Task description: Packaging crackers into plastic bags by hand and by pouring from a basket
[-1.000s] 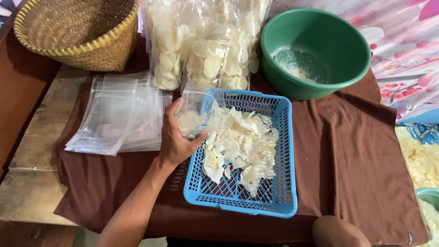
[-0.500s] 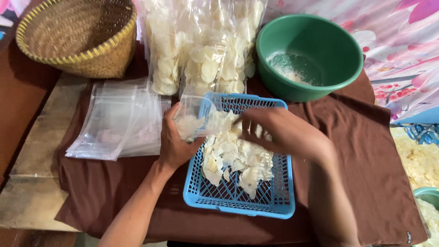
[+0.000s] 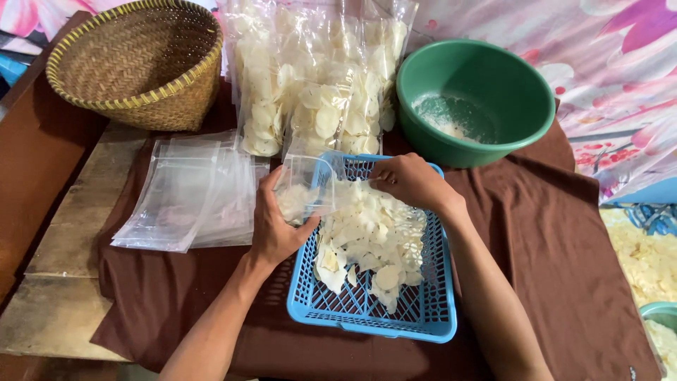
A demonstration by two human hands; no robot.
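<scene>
clear bag (image 3: 302,185) in left hand (image 3: 276,227); right hand (image 3: 409,180) beside, on chips (image 3: 367,233).

Soft, even, moderately bright light; source unclear. Faint shadows beneath blue plastic lattice basket (image 3: 430,321). Mild glare on stacked clear plastic bags (image 3: 187,201). Focus sharp centrally; slight wide-angle stretching toward edges.

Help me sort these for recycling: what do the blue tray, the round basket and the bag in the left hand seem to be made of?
Blue tray: likely moulded plastic, with a uniform colour and regular lattice. Round basket: apparently woven bamboo or cane, showing matte tan strips and a yellow bound rim. Bag held by the left hand: thin clear plastic film, glossy and crinkled, its contents showing through.
</scene>
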